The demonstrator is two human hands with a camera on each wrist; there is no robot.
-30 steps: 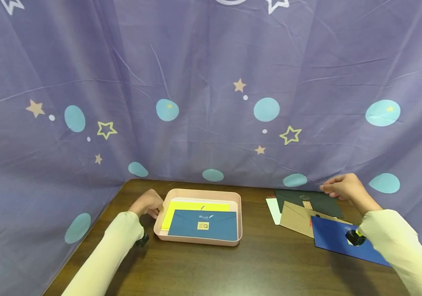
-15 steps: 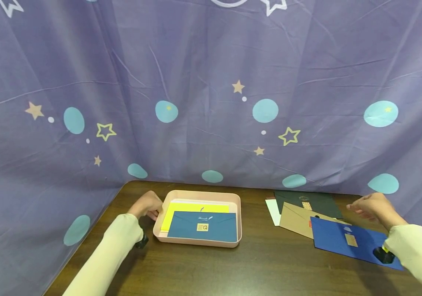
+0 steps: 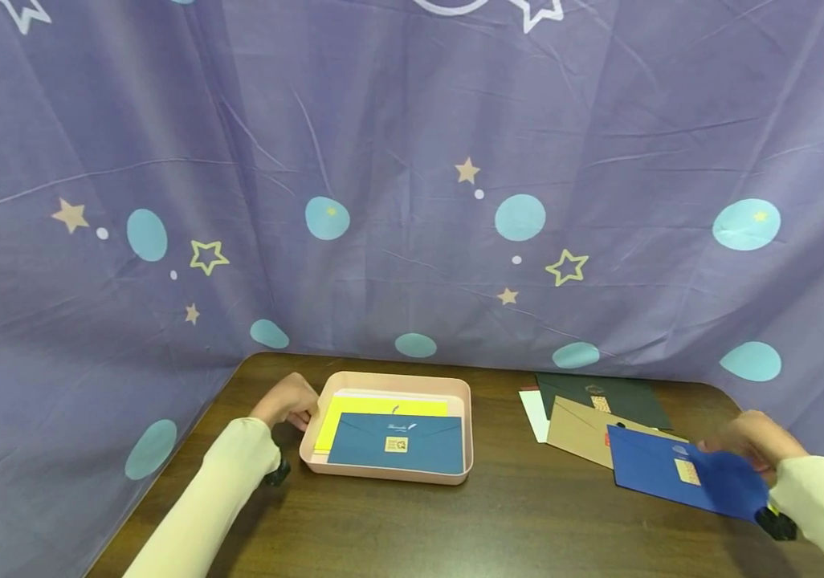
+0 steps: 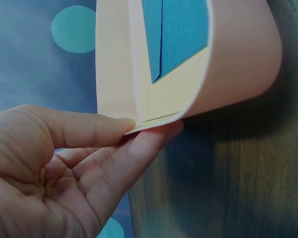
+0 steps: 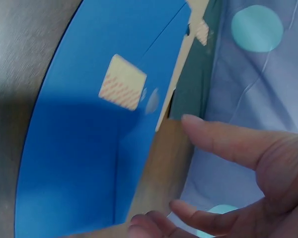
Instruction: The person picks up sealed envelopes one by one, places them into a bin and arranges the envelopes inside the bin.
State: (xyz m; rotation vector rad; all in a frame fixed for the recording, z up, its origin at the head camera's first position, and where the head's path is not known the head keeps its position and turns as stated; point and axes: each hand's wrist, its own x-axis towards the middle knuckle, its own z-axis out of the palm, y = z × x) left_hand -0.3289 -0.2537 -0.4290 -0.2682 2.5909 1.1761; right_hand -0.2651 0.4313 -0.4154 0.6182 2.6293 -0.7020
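From the head camera, the left hand is pinching the pink tray rim, while the right hand is lifting the royal blue envelope's near end off the worktop.

Left wrist: thumb and fingers are clamping the rim thinly; it may slip.

Right wrist: the fingers are lying loosely curled under the edge, not clearly gripping, so the bowing envelope may crease or drop.
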